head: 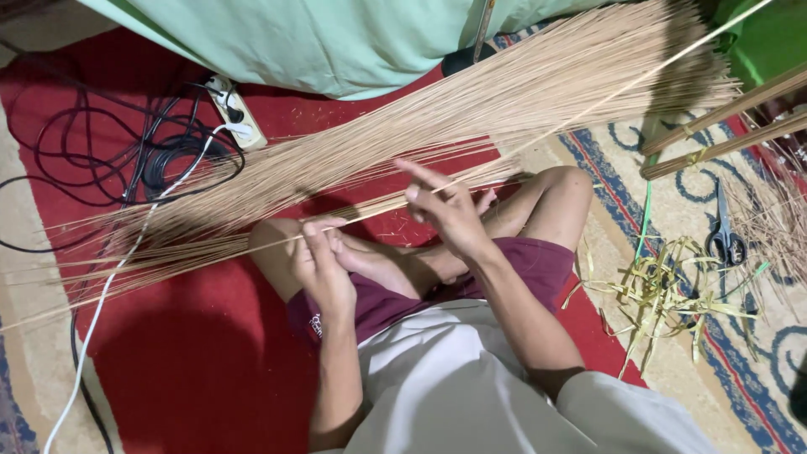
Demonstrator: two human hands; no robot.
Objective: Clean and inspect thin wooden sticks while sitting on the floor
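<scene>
Pale tan thin palm-leaf sticks (471, 126) lie over a plain red floor mat (202, 353). The woven rug (672, 193) is beige with blue scrolls and red-blue border stripes. Cloth shorts (538, 261) are maroon; the draped fabric sheet (336, 42) is mint green; metal scissors (725, 231) are black.

Bundle of thin tan sticks (437, 126): long, dry, fanned loosely (tips spread), lying diagonally on the floor from 8 o'clock to 2 o'clock, crossing the lap.

Single stick (580, 109): pale, straight, raised slightly above the bundle.
</scene>
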